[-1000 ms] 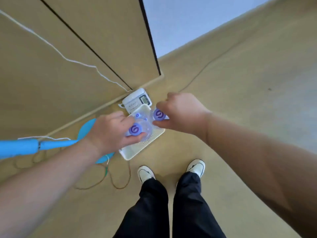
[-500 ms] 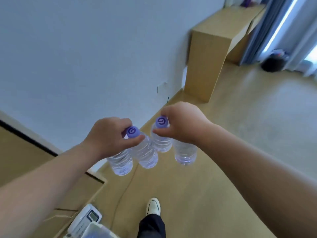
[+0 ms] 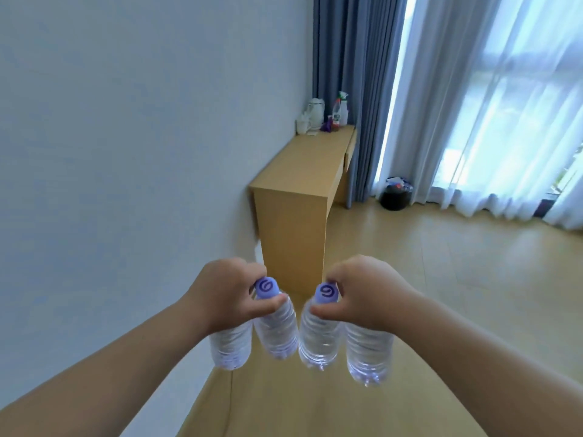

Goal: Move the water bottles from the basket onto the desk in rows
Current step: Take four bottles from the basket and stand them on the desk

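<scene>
My left hand (image 3: 225, 294) grips two clear water bottles by their necks: one with a purple cap (image 3: 277, 329) and a second (image 3: 230, 348) hanging under my palm. My right hand (image 3: 362, 293) likewise holds two bottles, a purple-capped one (image 3: 318, 339) and another (image 3: 367, 354) below my fingers. All hang upright above the wooden floor. The wooden desk (image 3: 303, 165) stands ahead against the wall, well beyond the bottles. The basket is out of view.
On the desk's far end stand a white kettle (image 3: 315, 110), a cup (image 3: 303, 126) and a spray bottle (image 3: 340, 110). Blue and white curtains (image 3: 441, 99) cover the window on the right. A black bin (image 3: 396, 195) sits on the floor by them.
The bottles came up out of the basket on the floor. My view has swung up and round to face the desk, and my two hands have drawn slightly apart.
</scene>
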The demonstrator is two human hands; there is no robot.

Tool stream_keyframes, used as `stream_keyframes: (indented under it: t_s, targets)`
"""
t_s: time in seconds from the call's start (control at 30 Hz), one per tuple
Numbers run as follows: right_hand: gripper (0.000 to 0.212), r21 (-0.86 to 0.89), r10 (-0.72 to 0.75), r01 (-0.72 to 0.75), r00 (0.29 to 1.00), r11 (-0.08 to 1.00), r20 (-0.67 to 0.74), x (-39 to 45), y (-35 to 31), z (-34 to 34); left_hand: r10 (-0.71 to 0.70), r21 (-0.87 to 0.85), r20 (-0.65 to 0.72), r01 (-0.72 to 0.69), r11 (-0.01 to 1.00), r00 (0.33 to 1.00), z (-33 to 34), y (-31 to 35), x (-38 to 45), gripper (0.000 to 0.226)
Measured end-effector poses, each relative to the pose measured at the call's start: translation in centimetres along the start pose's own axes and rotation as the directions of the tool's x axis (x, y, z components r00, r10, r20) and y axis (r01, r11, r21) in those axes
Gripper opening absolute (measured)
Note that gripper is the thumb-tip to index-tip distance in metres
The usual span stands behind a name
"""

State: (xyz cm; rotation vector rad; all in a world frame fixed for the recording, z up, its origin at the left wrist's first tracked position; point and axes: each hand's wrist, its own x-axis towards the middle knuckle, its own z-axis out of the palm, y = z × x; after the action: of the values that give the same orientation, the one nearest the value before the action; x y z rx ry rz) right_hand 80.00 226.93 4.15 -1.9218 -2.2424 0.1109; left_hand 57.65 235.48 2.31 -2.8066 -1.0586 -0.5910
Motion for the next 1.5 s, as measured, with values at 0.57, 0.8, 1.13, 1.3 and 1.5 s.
stream_keyframes:
  t_s: [0.57,0.8,1.13,1.3,1.5]
  targets:
    - [0.053,-0.013,-0.202,0.204,0.975,0.979,0.093,53.0,29.6,-0.9,-0.283,0.114,-0.048,0.286,0.951,0.958,18.3,-24.5,46.0,0.059]
    - [0.051,-0.027,-0.325,0.331,0.937,0.943,0.128,74.6,36.4,2.8,-0.360,0.147,-0.084,0.369,0.918,0.929,26.9,-37.1,58.7,0.053]
    - [0.044,0.150,-0.665,0.649,0.742,0.745,0.091,97.1,42.4,6.6,-0.619,0.306,-0.106,0.618,0.724,0.778,32.8,-46.5,69.1,0.049]
    - [0.040,0.203,-0.796,0.771,0.596,0.604,0.108,102.6,43.5,9.8,-0.794,0.283,-0.094,0.781,0.558,0.601,35.6,-46.9,70.6,0.054]
    - [0.039,0.256,-0.857,0.819,0.505,0.514,0.105,106.8,43.2,12.0,-0.873,0.296,-0.120,0.856,0.423,0.473,37.8,-47.7,71.2,0.055]
